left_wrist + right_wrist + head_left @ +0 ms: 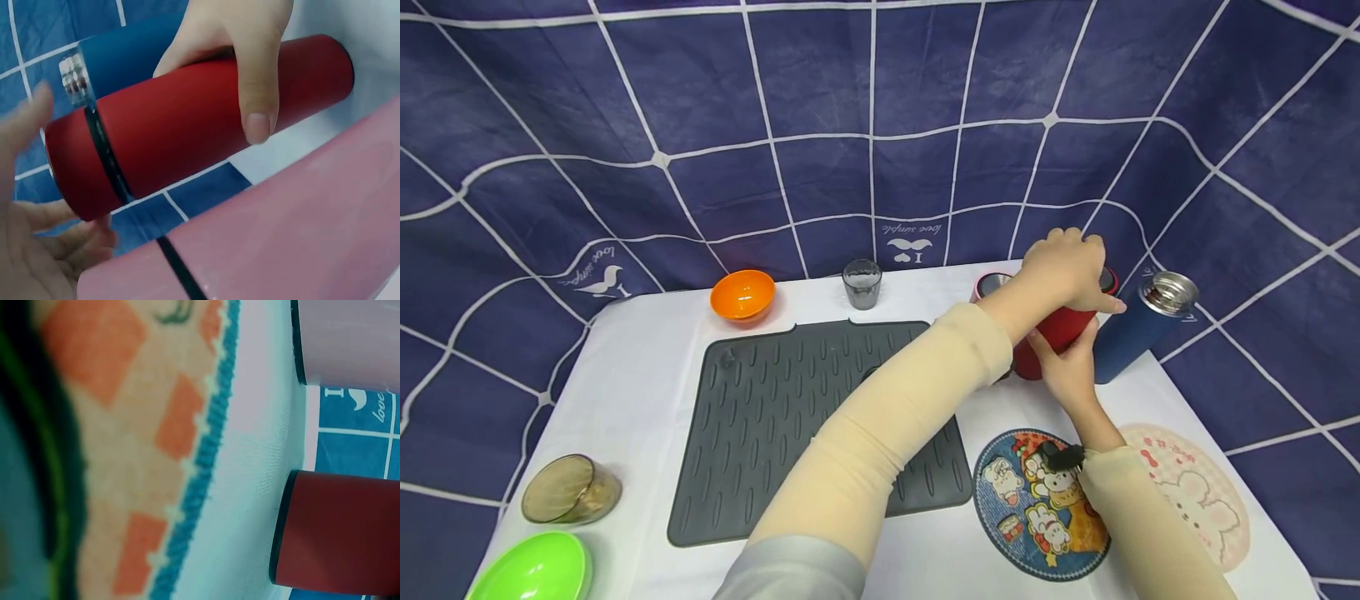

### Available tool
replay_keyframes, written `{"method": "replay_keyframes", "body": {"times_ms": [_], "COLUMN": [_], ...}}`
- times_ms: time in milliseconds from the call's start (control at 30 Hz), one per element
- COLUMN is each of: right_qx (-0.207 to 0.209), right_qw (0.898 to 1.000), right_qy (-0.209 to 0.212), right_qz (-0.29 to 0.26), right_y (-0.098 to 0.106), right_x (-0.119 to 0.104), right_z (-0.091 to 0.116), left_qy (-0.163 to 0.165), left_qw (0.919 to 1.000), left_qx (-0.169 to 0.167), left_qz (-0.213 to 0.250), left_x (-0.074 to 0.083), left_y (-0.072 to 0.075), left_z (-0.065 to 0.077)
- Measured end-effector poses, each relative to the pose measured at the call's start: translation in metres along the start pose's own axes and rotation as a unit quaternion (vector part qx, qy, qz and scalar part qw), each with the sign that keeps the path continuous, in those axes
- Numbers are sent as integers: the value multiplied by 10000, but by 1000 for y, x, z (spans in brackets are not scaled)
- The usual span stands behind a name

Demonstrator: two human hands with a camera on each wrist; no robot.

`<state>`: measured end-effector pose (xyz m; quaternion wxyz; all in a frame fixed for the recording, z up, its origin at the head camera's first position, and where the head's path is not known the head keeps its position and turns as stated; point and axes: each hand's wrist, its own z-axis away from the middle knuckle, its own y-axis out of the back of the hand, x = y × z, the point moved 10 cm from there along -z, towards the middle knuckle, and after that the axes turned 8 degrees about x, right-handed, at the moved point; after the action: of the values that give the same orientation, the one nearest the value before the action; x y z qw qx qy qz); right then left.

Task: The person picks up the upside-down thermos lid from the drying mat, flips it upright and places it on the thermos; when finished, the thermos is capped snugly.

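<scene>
While the right hand (1073,368) grips the body of the red bottle (181,125), its thumb laid across the side, the left hand (1063,265) reaches over the bottle's top, its fingers bent around the red cap (78,162) and its thumb standing off from it in the left wrist view. A dark band divides that cap from the body, and the cap is in place. The red bottle is at the far right of the white-covered table (640,375), between the pink bottle (300,225) and the blue bottle (1127,337), whose threaded metal mouth is exposed. Nearer the person lie two round mats: a denim-patterned mat (1011,512) with cartoon figures, and beside it a pale pink mat (1213,508), both partly covered by the right sleeve (1150,525). Left of these, a dark grey ribbed mat (760,417) passes beneath the left sleeve (880,425). Behind it stand an orange bowl (742,296) and a small clear glass (862,283), near the blue checked curtain (820,83); an amber glass (568,490) and a green bowl (538,571) are at the near left.
</scene>
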<state>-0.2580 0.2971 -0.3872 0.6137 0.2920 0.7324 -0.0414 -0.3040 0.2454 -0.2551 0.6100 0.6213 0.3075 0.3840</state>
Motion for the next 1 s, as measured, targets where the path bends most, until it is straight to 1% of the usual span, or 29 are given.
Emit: {"method": "replay_keyframes", "body": {"times_ms": [67, 100, 233, 300, 333, 433, 500, 533, 567, 667, 733, 767, 833, 900, 967, 1000], "right_qx": [-15, -7, 51, 40, 18, -55, -96, -93, -94, -89, -90, -86, -77, -82, -100, -108], "right_qw": [10000, 10000, 9998, 9997, 9996, 9996, 9994, 9995, 9995, 9994, 9992, 9992, 9992, 9993, 9994, 9995], "right_qy": [50, 86, 174, 185, 202, 210, 277, 278, 285, 323, 360, 371, 364, 346, 308, 288], "right_qz": [22, -8, -78, -161, -182, -175, -174, -127, -94, -104, -126, -133, -119, -121, -76, -45], "right_y": [0, 0, -1, -1, -1, -1, -1, -1, -1, -2, -2, -2, -1, -1, -1, -1], "right_x": [0, 0, 0, 0, 0, 1, 0, 1, 0, -1, -3, -3, -3, -2, 0, 1], "right_z": [0, 0, 0, -1, -1, -1, 0, 0, 0, -1, -1, -1, -1, -1, 0, -1], "left_qy": [-59, -141, -364, -310, -222, -20, -6, -70, -153, -317, -263, -186, 6, 167, 205, 197], "left_qw": [9999, 9998, 9989, 9988, 9991, 10000, 9999, 9998, 9997, 9986, 9984, 9988, 9998, 9998, 9993, 9991], "left_qx": [91, 86, -302, -389, -363, -23, 101, 92, 17, -350, -450, -415, -167, 57, 211, 230], "left_qz": [66, 87, 40, -20, -66, -82, -135, -166, -168, -239, -232, -196, -128, 40, 226, 310], "left_x": [3, 5, 9, 8, 6, 5, 7, 9, 11, 14, 12, 11, 7, 5, 5, 6], "left_y": [1, 1, -2, -3, -4, -3, -2, -1, -2, -5, -6, -6, -3, -1, 1, 2], "left_z": [0, 0, 0, 1, 2, 2, 3, 3, 3, 4, 5, 5, 3, 2, 1, 0]}}
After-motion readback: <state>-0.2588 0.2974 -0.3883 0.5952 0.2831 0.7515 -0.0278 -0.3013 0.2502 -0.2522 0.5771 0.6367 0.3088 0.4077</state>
